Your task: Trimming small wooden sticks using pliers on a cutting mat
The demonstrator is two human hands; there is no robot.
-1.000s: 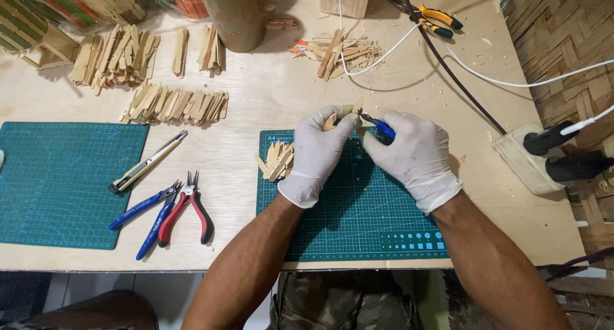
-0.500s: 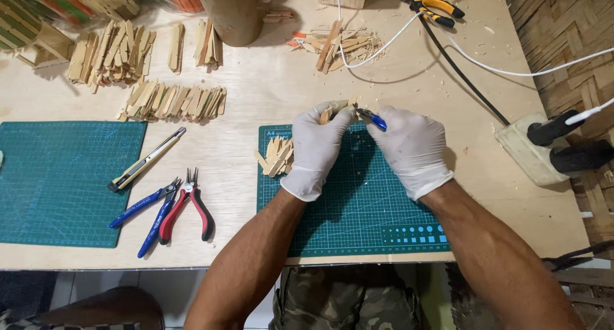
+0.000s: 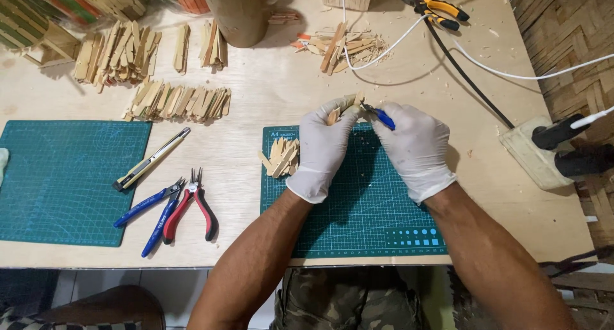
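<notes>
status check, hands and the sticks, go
Left hand gripping wooden stick pieces. Right hand closed on blue-handled cutter, tip at the sticks. Nothing between the hands.

Both hands gloved white, over the far edge of the green cutting mat (image 3: 358, 202) near the tabletop's middle. Left hand (image 3: 324, 148) pinches a small wooden stick piece (image 3: 342, 107). Right hand (image 3: 414, 148) grips a blue-handled cutter (image 3: 382, 116), tip at the stick. Small pile of wooden sticks (image 3: 280, 157) on the mat's far left corner. Left of the mat: utility knife (image 3: 151, 159), blue pliers (image 3: 152, 208), red pliers (image 3: 190, 205). Power strip (image 3: 534, 156) by the right edge.
</notes>
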